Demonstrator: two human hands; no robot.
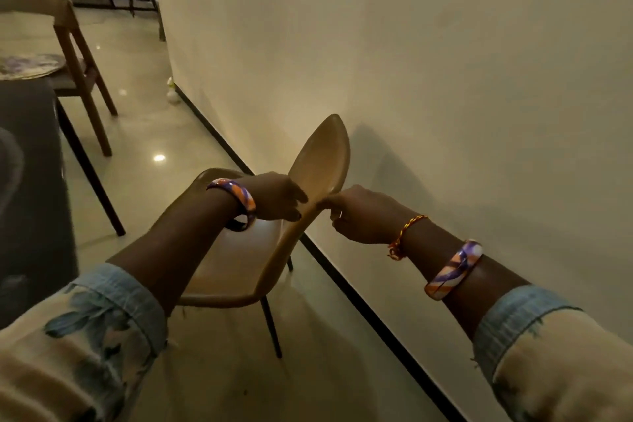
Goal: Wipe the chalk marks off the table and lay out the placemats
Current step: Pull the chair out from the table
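Here, both hands grip the back of a chair point(246, 250) that stands near the middle of the view, close to the wall point(445, 79). The chair is a smooth, moulded tan shell with a rounded seat and a curved, leaf-shaped back seen edge-on, set on thin dark metal legs. The left hand point(277, 197) curls over the near-left edge of the back, fingers wrapped onto its front face. The right hand point(359, 214) pinches the same edge from the right, fingers folded tight on the rim. Each wrist carries a glossy bangle swirled in purple, orange and white; the right wrist also has a twisted red-and-yellow thread. The sleeves are pale and soft, with faded blue denim cuffs.

The desk point(30, 161) fills the left edge, dark and matte, on a slim black leg. On its far end lies a round placemat point(29, 66), pale with a blurred purple pattern and a scalloped rim; no chalk marks can be made out on the dim top. Beyond it stands a wooden chair point(78, 55) with square legs and a padded, cloth-covered back. The floor point(212, 370) is polished pale tile with a bright light spot, and a black skirting runs along the plain cream wall. A small white object sits far off by the skirting, too small to tell.
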